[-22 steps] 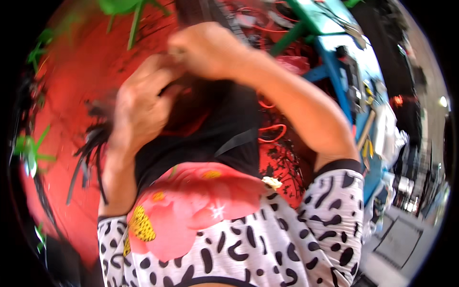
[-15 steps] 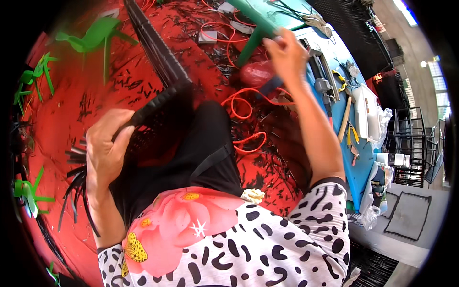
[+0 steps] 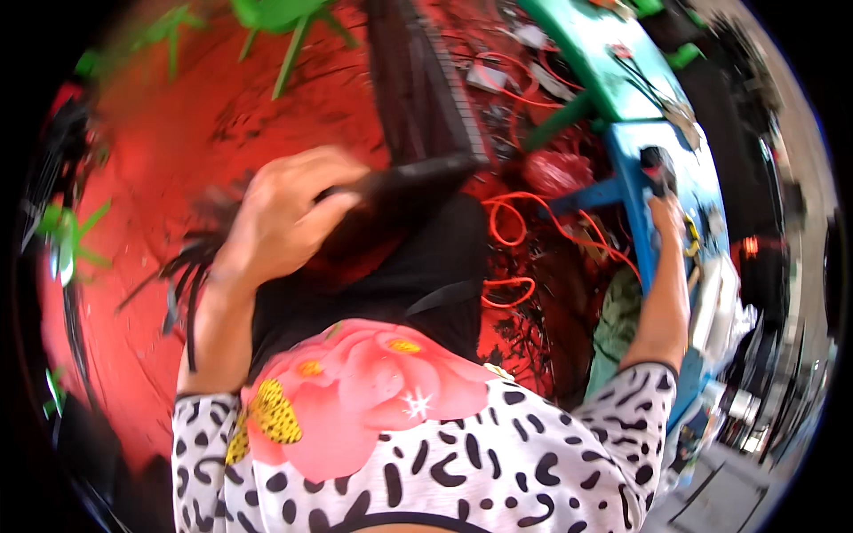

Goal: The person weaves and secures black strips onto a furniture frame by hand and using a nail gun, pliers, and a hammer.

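Slanting over the person's lap, the black frame (image 3: 422, 174) had one long side running up toward the top of the view, with a ridged outer edge, and a shorter side reaching back to the left hand (image 3: 300, 213). That hand held this near end, thumb on one side and fingers curled over the other. Loose black strips (image 3: 188, 266) fanned out just beside the left wrist. Beneath the frame lay the dark trousers (image 3: 444, 244), and nearer still a spotted shirt (image 3: 498, 457) with a large pink flower.

Well apart, the right hand (image 3: 666, 218) was stretched out to a dark tool (image 3: 657, 169) on the blue table (image 3: 635, 147); blur hid whether its fingers had closed on it. Left of that table, an orange hose (image 3: 506, 233) looped across the red floor (image 3: 151, 195), near a pinkish-red plastic bag (image 3: 558, 172). Farther off stood a turquoise table (image 3: 613, 58) and, at the upper left, a bright green stool (image 3: 280, 13).
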Motion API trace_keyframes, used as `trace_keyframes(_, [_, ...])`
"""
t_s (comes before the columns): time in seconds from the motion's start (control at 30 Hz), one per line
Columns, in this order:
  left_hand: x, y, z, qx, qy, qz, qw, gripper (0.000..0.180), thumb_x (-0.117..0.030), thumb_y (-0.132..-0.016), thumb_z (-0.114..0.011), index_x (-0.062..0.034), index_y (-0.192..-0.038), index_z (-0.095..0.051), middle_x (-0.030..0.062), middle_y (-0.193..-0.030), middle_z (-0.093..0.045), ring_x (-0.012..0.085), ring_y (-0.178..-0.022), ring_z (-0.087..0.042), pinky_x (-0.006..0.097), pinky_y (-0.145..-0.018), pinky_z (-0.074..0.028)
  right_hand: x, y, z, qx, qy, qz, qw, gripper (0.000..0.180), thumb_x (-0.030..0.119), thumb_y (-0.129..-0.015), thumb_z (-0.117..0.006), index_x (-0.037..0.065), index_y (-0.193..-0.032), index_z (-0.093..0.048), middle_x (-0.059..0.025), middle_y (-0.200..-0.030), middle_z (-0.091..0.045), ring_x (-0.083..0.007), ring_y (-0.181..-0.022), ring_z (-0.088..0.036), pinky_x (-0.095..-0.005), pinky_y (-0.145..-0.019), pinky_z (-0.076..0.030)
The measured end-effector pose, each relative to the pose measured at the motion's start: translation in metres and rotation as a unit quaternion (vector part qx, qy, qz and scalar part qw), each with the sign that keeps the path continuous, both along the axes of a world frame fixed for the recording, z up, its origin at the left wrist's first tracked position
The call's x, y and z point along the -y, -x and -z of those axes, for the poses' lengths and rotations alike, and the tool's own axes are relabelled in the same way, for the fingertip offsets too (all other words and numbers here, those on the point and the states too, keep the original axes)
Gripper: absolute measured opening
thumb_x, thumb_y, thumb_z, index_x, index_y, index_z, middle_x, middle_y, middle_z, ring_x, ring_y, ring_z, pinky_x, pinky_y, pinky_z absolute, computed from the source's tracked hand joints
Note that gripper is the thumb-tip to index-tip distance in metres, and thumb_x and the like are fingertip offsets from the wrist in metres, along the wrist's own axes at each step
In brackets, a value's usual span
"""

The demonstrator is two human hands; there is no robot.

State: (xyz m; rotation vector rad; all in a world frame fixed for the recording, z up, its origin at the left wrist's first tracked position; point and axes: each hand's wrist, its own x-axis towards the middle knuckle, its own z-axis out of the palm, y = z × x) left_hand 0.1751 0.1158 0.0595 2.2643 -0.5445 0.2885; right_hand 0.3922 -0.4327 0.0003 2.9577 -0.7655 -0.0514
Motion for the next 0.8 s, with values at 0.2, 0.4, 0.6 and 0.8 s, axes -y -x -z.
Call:
trace_keyframes(0.2, [-0.013,0.011,0.014,0.035,-0.016,-0.062,0.997,0.021,-0.003,-0.074,-0.059,0.0039,-0.094,-0.060,0.0154,-0.088,-0.062,0.0327,-0.084,-0.061,0.035,-0.074,-0.048,-0.090,0.071,-0.055,0.053,-0.192,-0.198,0.960,0.031,0.026,-0.071,-0.069,0.001,-0.089,-0.062,-0.0079,-0.061,-0.059,-0.0159,-0.056,-0.057,-0.0307,-0.057,-0.044])
trace_keyframes(0.4, [-0.022,0.016,0.018,0.044,0.002,-0.068,0.997,0.023,-0.006,-0.072,-0.057,0.0029,-0.093,-0.061,0.0155,-0.087,-0.061,0.0341,-0.083,-0.059,0.039,-0.072,-0.047,-0.205,0.206,-0.133,0.051,-0.493,-0.274,0.824,0.026,0.019,-0.071,-0.065,0.000,-0.088,-0.059,-0.0049,-0.066,-0.057,-0.0129,-0.059,-0.052,-0.0253,-0.056,-0.041])
trace_keyframes(0.6, [-0.013,0.020,0.026,0.010,-0.009,-0.110,0.994,0.022,-0.005,-0.073,-0.054,0.0010,-0.092,-0.062,0.0157,-0.090,-0.062,0.0349,-0.088,-0.059,0.041,-0.076,-0.047,-0.286,0.269,-0.150,-0.071,-0.614,-0.296,0.728,0.043,0.016,-0.067,-0.065,-0.006,-0.100,-0.048,-0.0092,-0.065,-0.055,-0.0148,-0.055,-0.053,-0.0265,-0.053,-0.042])
trace_keyframes(0.8, [-0.009,0.020,0.026,-0.003,-0.011,-0.110,0.994,0.021,-0.005,-0.074,-0.053,-0.0004,-0.092,-0.063,0.0161,-0.089,-0.062,0.0361,-0.088,-0.059,0.043,-0.077,-0.047,-0.314,0.281,-0.153,-0.126,-0.629,-0.236,0.729,0.017,0.008,-0.064,-0.066,-0.002,-0.075,-0.058,-0.0082,-0.068,-0.057,-0.0149,-0.059,-0.056,-0.0277,-0.054,-0.044])
